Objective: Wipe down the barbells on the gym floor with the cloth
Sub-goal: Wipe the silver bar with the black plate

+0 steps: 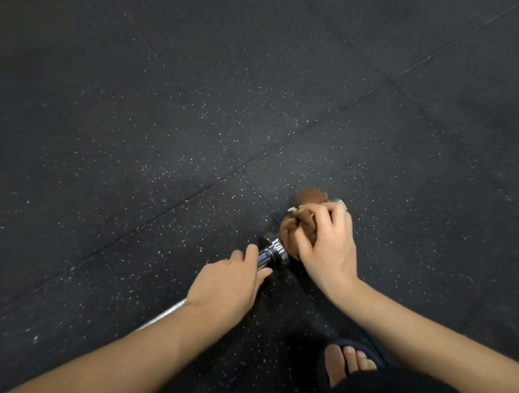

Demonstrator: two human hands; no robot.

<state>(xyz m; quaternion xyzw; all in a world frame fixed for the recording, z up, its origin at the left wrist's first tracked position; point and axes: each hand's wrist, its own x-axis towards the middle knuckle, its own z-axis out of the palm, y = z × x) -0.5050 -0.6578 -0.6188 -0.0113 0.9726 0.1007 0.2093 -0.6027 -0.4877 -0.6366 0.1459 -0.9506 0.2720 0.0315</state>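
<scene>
— Right hand: state to be recorded.
— Fingers are curled round the cloth, which is bunched over the sleeve of the barbell; a closed grip is noted. Left hand is laid over the shaft just inboard of the collar, with the thumb on the near side and fingers on the far side, so the bar is held between them.
— Setting, largest item first?
— Floor is logged as dark rubber tiles flecked with pale specks, with seams crossing just beyond the hands. The barbell is seen running across it from lower left up to the right, and its chrome tip is visible past the right knuckles. The cloth is brown and crumpled, wrapped between collar and tip.
— Smaller items?
— Foot in a dark sandal is recorded at the bottom edge, beside the right forearm. A small pale tag is noted at the cloth's upper edge.
</scene>
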